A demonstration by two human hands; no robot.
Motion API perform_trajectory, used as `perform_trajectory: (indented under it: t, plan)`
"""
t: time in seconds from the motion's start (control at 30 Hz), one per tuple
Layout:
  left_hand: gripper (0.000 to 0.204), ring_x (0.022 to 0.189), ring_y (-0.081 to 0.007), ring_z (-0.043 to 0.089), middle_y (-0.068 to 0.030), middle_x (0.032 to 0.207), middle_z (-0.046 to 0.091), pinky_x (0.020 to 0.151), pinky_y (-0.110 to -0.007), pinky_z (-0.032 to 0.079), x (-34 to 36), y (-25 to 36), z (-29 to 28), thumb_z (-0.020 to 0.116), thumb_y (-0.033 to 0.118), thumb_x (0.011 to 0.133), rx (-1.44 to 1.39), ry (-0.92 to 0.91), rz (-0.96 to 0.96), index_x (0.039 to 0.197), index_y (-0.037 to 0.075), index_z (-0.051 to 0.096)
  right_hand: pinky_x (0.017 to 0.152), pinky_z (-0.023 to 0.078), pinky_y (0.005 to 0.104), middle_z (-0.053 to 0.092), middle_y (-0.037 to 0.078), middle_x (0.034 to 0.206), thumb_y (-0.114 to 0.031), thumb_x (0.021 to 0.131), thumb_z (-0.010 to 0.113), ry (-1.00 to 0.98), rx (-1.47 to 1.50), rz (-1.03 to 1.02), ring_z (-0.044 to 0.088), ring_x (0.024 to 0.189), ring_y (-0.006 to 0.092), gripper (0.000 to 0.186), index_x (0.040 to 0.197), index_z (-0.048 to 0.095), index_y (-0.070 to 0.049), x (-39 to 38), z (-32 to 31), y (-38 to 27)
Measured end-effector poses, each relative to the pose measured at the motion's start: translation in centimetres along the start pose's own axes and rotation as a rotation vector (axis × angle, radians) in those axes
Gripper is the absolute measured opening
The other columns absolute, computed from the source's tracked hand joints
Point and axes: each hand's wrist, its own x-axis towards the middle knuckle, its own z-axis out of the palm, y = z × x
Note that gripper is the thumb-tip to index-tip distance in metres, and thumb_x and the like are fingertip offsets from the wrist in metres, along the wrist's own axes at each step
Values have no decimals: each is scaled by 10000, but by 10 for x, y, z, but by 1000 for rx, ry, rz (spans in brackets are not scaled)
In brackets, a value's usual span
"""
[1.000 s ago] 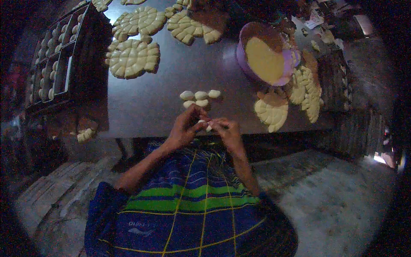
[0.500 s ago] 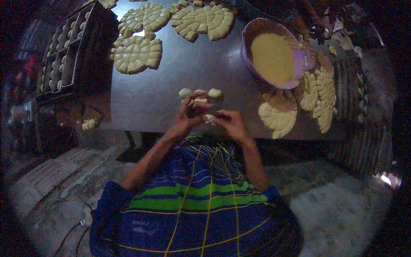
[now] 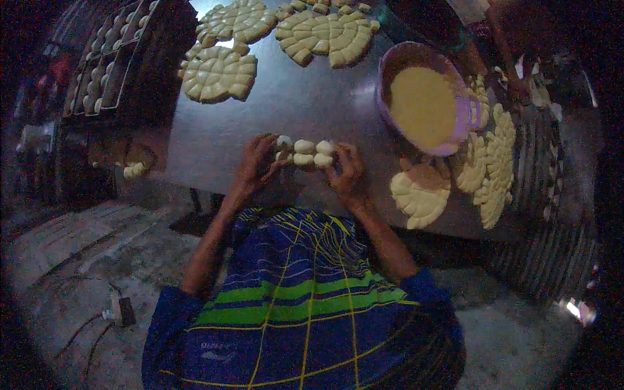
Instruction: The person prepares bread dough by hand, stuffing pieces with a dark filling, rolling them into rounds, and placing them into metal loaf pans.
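Small pale dough balls [image 3: 303, 158] sit in two short rows on the dark table near its front edge. My left hand [image 3: 257, 164] cups the left end of the rows, fingers behind and thumb in front. At the other end my right hand [image 3: 347, 170] does the same, its thumb and fingers closed about the rightmost balls. The dough balls lie close together or touching between the two hands. Part of the left-end balls is hidden by my left fingers.
Scored rounds of dough [image 3: 219, 75] lie at the back left of the table [image 3: 227, 130]. To the right stands a purple tub [image 3: 383, 97] of yellowish liquid, with more cut dough [image 3: 421, 198] beside it. A dark rack of dough balls [image 3: 120, 84] stands far left.
The last dough ball, held between both hands, has been set down with the others. My hands have moved apart to the two ends of the rows. The view has shifted slightly.
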Motion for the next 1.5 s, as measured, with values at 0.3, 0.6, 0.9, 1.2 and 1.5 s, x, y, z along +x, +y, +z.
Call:
perform_trajectory:
  t: [0.3, 0.6, 0.9, 1.2, 1.5]
  plan:
    - [421, 1093, -369, 524, -156, 1185, 565, 949, -438, 427, 48, -24, 17, 663, 206, 828, 121, -493, 50, 1217, 75, 569, 845, 472, 403, 625, 136, 986, -150, 821, 688, -325, 140, -165, 589, 953, 336, 222, 1011, 670, -37, 35, 6, 27]
    - [574, 1124, -360, 516, -151, 1263, 534, 956, -465, 413, 18, -45, 45, 676, 182, 770, 152, -108, 210, 1310, 99, 500, 895, 454, 460, 554, 156, 1157, -342, 776, 729, -243, -193, -180, 542, 1051, 343, 603, 1269, 528, -58, 25, 3, 17]
    - [531, 1101, -365, 503, -153, 1284, 489, 951, -458, 410, 21, -84, 56, 595, 174, 814, 45, -329, 277, 1328, 110, 479, 914, 417, 527, 569, 134, 1150, -370, 773, 702, -336, -199, -438, 538, 1038, 348, 567, 1234, 554, -76, 32, 56, 28]
    - [558, 1150, -380, 472, -175, 1353, 446, 995, -447, 400, -4, -90, 76, 535, 220, 842, 320, -127, 416, 1367, 69, 422, 819, 461, 498, 585, 154, 1093, -387, 734, 745, -348, -350, -532, 575, 951, 357, 586, 1181, 555, -58, 38, 34, 3]
    - [491, 1152, -402, 507, -220, 1270, 495, 861, -477, 503, 18, -47, 64, 561, 245, 874, 129, -310, 205, 1309, 29, 485, 752, 504, 476, 609, 160, 971, -358, 756, 742, -802, -371, -330, 614, 889, 384, 484, 1097, 567, -63, 76, 27, 10]
